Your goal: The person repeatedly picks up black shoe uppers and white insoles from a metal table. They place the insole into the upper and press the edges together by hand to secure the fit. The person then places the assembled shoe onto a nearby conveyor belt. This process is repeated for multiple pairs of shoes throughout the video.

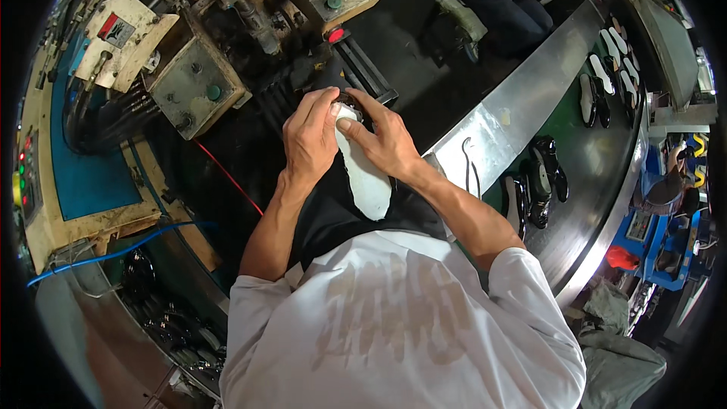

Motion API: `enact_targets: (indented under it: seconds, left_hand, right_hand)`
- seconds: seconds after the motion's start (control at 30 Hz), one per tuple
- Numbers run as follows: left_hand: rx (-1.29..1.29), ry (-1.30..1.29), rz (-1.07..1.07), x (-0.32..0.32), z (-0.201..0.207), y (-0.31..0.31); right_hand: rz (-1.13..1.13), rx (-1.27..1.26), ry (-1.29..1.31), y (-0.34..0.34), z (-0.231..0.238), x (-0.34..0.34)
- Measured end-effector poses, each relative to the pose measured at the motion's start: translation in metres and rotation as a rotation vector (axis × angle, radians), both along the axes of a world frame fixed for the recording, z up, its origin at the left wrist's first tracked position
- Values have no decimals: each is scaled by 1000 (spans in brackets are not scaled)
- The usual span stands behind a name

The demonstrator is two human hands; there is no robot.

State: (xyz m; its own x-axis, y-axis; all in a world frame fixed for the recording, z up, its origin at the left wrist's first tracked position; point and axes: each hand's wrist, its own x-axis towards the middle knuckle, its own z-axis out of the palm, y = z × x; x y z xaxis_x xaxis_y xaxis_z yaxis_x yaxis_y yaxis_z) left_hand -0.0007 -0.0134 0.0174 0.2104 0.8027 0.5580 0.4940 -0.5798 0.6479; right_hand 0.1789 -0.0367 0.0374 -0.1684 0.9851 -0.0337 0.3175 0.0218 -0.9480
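Both of my hands close round the far end of a black shoe upper with a white insole facing up, held above my lap. My left hand wraps the left side, its thumb pressed on the insole's far tip. From the right, my right hand grips the same end, with the thumb lying on the white surface. Dark, glossy material shows between the fingertips. The underside of the shoe is hidden. To the right, a pair of thin dark-handled pincers lies on a metal ledge.
Beyond the ledge, a conveyor carries black shoes and white-soled ones. Ahead stands a machine with control boxes and a red button. A co-worker sits far right. More black shoes lie lower left.
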Motion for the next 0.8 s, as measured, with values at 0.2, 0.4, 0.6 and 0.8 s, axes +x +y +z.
enact_targets:
  seconds: [0.2,0.4,0.6,0.8]
  left_hand:
    - [-34,-8,-77,-10,5,3]
    - [-72,69,-92,-13,38,11]
    - [-198,-146,-18,3,2,3]
    - [-504,-553,-10,25,-23,-19]
  right_hand:
    - [-27,173,-61,-5,-12,-6]
    - [-58,151,25,-5,-7,-8]
    - [-5,168,79,-12,-21,5]
    - [-7,9,193,-15,-39,19]
